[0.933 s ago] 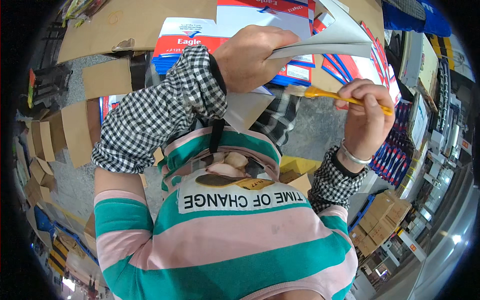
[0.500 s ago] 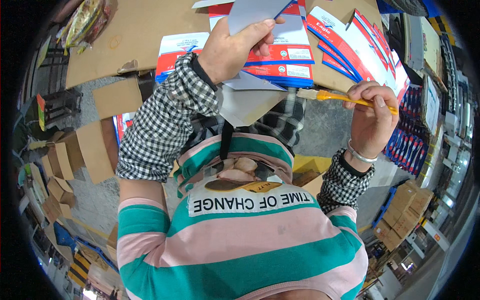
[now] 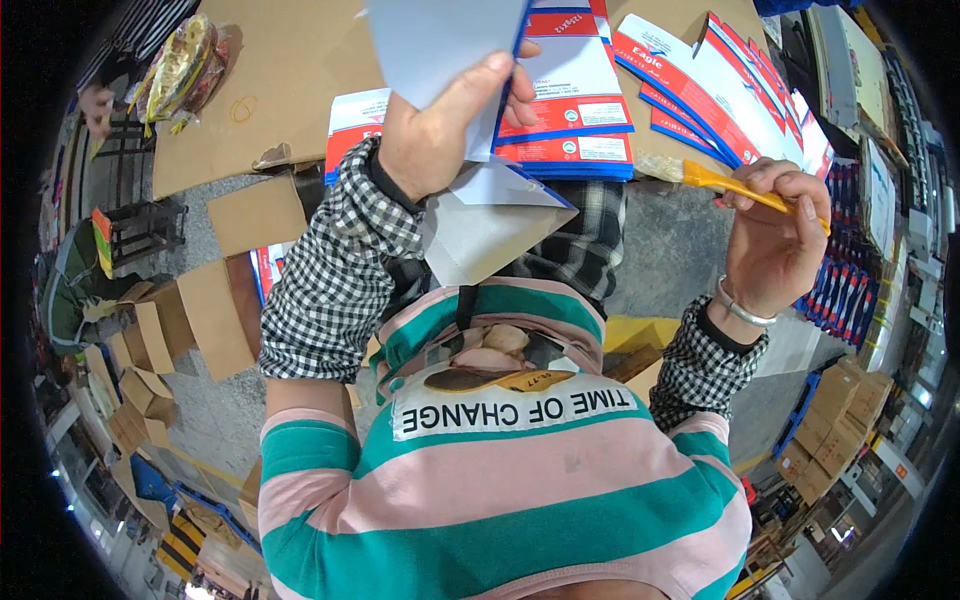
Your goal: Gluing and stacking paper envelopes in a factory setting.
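Note:
My left hand is closed on a carton blank, its plain pale inner side up and a blue edge along its right. A lower flap of pale card hangs below that hand past the table edge. Right of it, my right hand grips the yellow handle of a flat brush. The pale bristles point left, close to the table's front edge and apart from the held carton. Beneath and beside the left hand lies a stack of flat red, white and blue cartons.
More flat cartons are fanned out on the brown table top at the right. A crumpled clear plastic bag lies far left. Open cardboard boxes stand on the floor at left, stacked brown boxes at right.
The held carton has swung left and turned more upright, its blue edge now showing. The brush has shifted right and tilted, handle end lower. The whole view has shifted slightly.

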Demonstrator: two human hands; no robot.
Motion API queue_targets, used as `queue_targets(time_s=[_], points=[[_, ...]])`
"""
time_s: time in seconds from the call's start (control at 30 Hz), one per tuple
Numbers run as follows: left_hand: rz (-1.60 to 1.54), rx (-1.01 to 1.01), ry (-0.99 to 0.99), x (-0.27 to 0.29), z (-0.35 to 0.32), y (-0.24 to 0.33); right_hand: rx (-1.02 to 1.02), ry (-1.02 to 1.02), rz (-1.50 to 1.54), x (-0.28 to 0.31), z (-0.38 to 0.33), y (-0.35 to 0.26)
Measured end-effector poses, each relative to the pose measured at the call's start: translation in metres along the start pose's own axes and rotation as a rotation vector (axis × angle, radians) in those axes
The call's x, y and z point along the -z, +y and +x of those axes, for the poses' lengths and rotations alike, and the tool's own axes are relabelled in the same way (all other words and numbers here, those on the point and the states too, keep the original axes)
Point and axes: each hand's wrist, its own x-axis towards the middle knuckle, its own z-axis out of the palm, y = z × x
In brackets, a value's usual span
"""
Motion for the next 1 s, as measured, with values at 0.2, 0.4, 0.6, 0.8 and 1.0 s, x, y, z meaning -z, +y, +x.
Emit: queue_targets(time_s=[0.2, 0.4, 0.6, 0.8, 1.0], points=[[-0.050, 0.027, 0.065, 0.013, 0.004, 0.003, 0.001, -0.004, 0.036, 0.000, 0.002, -0.002], [-0.078, -0.039, 0.111, 0.016, -0.003, 0.011, -0.048, -0.035, 0.032, -0.006, 0.004, 0.004], [-0.060, -0.047, 0.069, 0.010, -0.010, 0.021, -0.041, -0.063, 0.060, -0.005, 0.005, 0.002], [0.120, -0.091, -0.015, 0.014, -0.009, 0.024, -0.069, -0.074, 0.046, -0.011, 0.006, 0.006], [0.070, -0.111, -0.006, 0.017, -0.015, 0.019, -0.105, -0.129, 0.065, -0.019, 0.008, 0.010]])
